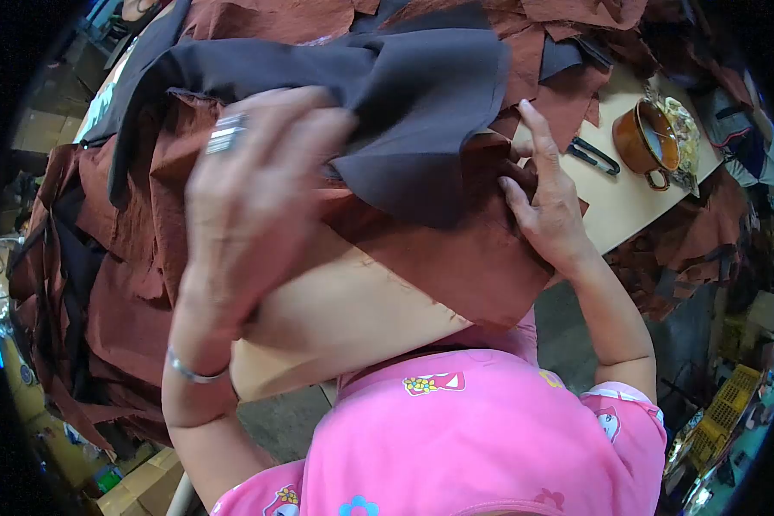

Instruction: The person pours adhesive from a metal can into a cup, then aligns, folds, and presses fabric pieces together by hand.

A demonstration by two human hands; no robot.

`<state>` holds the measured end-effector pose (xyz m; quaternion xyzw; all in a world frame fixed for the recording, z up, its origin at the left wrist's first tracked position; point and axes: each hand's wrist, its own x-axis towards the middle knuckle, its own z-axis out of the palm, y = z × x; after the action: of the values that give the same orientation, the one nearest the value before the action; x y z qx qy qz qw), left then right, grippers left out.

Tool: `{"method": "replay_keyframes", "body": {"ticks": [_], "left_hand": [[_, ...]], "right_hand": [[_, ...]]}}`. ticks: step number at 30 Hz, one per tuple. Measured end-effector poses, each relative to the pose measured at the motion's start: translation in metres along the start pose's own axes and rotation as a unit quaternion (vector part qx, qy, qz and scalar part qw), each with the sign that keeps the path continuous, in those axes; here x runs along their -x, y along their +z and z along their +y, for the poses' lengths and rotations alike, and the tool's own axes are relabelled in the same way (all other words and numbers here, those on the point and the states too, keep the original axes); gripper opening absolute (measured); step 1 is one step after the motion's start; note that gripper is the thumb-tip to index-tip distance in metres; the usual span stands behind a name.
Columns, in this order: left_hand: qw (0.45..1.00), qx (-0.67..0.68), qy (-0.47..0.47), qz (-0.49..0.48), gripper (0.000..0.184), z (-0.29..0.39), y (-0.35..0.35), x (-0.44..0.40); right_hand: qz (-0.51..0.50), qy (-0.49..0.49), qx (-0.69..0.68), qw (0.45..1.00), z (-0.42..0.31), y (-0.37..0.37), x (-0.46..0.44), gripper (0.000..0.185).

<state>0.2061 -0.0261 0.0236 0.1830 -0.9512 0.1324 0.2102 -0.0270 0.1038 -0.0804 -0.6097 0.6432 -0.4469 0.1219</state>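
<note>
A dark grey cloth piece [430,77] lies over reddish-brown cloth on the table, its right part raised in a fold. My left hand [262,172], with a ring and a bracelet, is over the left part of the grey cloth. Motion smears its fingers, so its grip does not show. At the right, my right hand [552,202] has its thumb and curled fingers on the edge of a brown cloth piece [464,249], with the index finger stretched upward. This brown piece hangs past the table's front edge.
The pale table board [353,301] shows at the front. To the right are black-handled thread snips [593,156], a brown mug [635,142] and a crumpled plastic bag [681,129]. Brown cloth pieces [129,301] hang over the left side. A yellow crate [722,413] stands lower right.
</note>
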Motion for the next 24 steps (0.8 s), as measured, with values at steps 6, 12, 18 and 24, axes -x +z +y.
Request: {"method": "replay_keyframes", "body": {"ticks": [6, 12, 18, 24], "left_hand": [[0.998, 0.025, -0.042, -0.033, 0.023, 0.011, 0.099, -0.047], [0.98, -0.036, -0.178, 0.079, 0.016, -0.072, 0.14, -0.039], [0.973, 0.224, -0.025, -0.049, 0.052, 0.001, 0.096, -0.044], [0.978, 0.101, -0.184, 0.013, 0.027, -0.055, 0.119, -0.043]], "right_hand": [[0.038, 0.002, 0.003, 0.999, 0.0, -0.001, 0.0, 0.077], [0.013, -0.037, 0.046, 0.998, 0.0, 0.0, -0.001, 0.077], [0.016, -0.031, 0.013, 0.999, 0.002, 0.003, -0.001, 0.076], [-0.003, -0.049, 0.033, 0.998, -0.003, 0.001, 0.0, 0.072]]}}
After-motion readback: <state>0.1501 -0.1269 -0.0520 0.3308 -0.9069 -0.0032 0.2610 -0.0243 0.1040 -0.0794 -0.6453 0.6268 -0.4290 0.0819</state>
